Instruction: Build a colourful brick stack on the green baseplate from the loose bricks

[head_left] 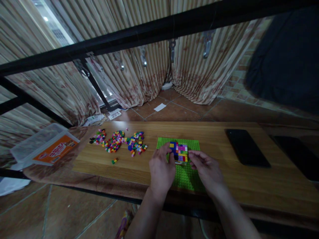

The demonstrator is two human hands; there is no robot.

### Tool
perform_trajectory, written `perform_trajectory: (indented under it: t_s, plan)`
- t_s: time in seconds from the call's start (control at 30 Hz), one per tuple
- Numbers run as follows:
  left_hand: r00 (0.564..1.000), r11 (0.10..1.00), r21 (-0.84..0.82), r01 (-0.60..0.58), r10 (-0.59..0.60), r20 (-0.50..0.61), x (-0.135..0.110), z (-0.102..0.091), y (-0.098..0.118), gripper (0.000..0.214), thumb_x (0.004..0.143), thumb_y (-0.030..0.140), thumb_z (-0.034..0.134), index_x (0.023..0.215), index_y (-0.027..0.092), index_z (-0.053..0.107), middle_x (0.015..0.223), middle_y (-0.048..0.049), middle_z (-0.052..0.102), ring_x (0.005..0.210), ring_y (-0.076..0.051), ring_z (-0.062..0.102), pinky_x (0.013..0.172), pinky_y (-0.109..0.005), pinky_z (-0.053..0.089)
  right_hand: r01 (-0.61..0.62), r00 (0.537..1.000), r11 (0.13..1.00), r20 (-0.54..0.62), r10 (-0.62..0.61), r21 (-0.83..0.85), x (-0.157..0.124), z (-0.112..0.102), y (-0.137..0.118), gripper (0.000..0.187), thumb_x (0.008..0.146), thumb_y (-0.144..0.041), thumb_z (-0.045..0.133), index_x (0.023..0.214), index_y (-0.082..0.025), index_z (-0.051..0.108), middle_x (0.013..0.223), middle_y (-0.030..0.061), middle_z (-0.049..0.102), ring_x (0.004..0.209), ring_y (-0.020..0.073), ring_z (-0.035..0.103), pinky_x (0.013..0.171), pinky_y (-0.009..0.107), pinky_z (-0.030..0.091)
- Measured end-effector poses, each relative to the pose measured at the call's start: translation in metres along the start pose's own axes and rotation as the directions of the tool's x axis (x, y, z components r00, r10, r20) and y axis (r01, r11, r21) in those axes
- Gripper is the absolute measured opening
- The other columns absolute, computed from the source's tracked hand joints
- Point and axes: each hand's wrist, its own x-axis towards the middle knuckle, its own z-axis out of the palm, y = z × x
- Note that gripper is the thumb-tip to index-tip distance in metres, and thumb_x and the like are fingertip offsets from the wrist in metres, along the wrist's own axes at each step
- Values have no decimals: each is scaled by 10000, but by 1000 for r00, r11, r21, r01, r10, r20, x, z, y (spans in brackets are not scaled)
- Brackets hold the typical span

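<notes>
A multicoloured block of toy building bricks stands on a green studded baseplate. My left hand is closed around the block's left side, thumb and fingers against the bricks. At its right edge, the thumb and fingers of my right hand are pinched together. What those fingertips hold, if anything, is too small to make out. Loose bricks of many colours lie in piles to the left, and a few joined green and yellow bricks sit apart in front of them.
The baseplate rests on a long wooden board. A black tablet lies on the right, and a clear plastic box with an orange label stands at the left end. A dark metal bar crosses above, with hooks below it.
</notes>
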Motion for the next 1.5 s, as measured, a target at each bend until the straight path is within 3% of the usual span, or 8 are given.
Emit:
perform_trajectory:
  t_s: [0.13, 0.63, 1.03, 1.23, 1.5]
  plan:
    - [1000, 998, 59, -16, 16, -14, -2, 2, 3, 284, 818, 82, 555, 1066, 205, 618, 920, -47, 712, 874, -196, 666, 811, -359, 531, 2, 1000, 1000, 3, -2, 2, 0, 0, 0, 446, 677, -554, 703, 928, -185, 702, 796, 62, 714, 682, 192, 625, 611, 305, 486]
    - [990, 984, -125, 126, -132, -45, -2, 3, 6, 200, 810, 87, 578, 962, 189, 660, 993, -41, 727, 879, -159, 685, 829, -329, 542, 12, 1000, 1000, -9, -12, -6, 0, 1, 1, 442, 671, -568, 702, 898, -189, 705, 770, 57, 716, 666, 191, 626, 608, 308, 484]
    - [999, 996, -89, 11, -13, -29, 0, 4, 10, 214, 815, 38, 532, 882, 193, 664, 1053, -43, 717, 993, -169, 662, 914, -343, 522, 11, 1000, 1000, 0, -11, -17, 1, 0, 3, 464, 673, -583, 693, 917, -189, 714, 802, 62, 728, 684, 197, 641, 624, 312, 490]
    - [998, 998, -33, -54, 53, -32, -3, 3, 8, 283, 829, 70, 521, 1055, 197, 634, 994, -47, 715, 945, -184, 655, 870, -357, 531, 10, 1000, 1000, -8, -10, -9, 0, 0, 2, 445, 674, -564, 701, 908, -186, 714, 776, 59, 721, 676, 193, 633, 624, 315, 489]
    - [998, 998, -14, -62, 62, -14, -7, 0, 4, 327, 814, 106, 557, 1126, 199, 597, 982, -51, 700, 957, -200, 649, 872, -369, 524, 18, 1000, 1000, -3, -18, -14, 0, 0, 1, 442, 669, -579, 697, 871, -186, 706, 736, 59, 709, 667, 198, 624, 598, 308, 483]
